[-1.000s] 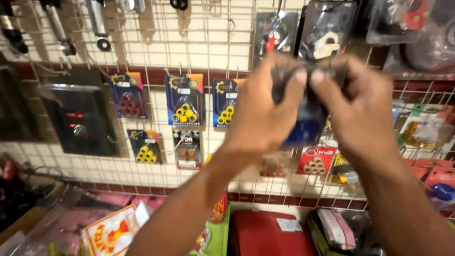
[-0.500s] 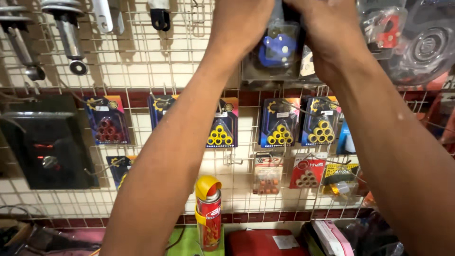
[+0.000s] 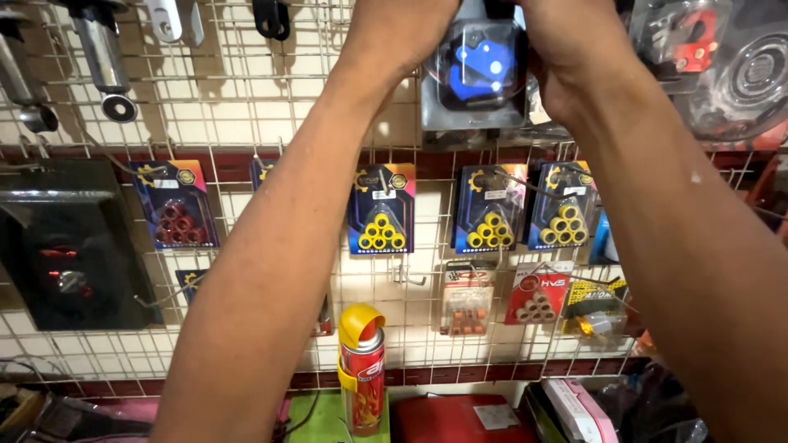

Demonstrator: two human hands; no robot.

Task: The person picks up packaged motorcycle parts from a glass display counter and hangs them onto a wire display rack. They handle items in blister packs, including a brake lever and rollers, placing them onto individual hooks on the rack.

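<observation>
Nearest the camera, both forearms rise from the lower edge of the view toward the top. The left hand (image 3: 402, 33) and the right hand (image 3: 574, 49) are raised side by side, each clenched on one side edge of a clear plastic packet (image 3: 480, 74) that holds a blue and black part. The packet sits directly between the two hands, its left edge against the left hand and its right edge under the right hand's thumb and palm, so neither hand is clearly the nearer. It hangs roughly upright, its long axis running up and down, flat against the wire grid panel (image 3: 246, 107) just behind.

Below the hands, on that panel, hang rows of blue carded packs: one with yellow rollers (image 3: 382, 209) under the left hand, two more to its right under the right hand, and one with red rollers (image 3: 176, 205) well off to the left. Lower again, beneath the left forearm, a red spray can with a yellow cap (image 3: 363, 369) stands upright. To the upper left of the hands, metal parts (image 3: 103, 61) hang from hooks. To the right of the right hand, a large clear-wrapped round part (image 3: 730, 74) hangs.

The top of the packet and most of the fingers of both hands are cut off by the upper edge, so whether the packet is on a hook cannot be told.
</observation>
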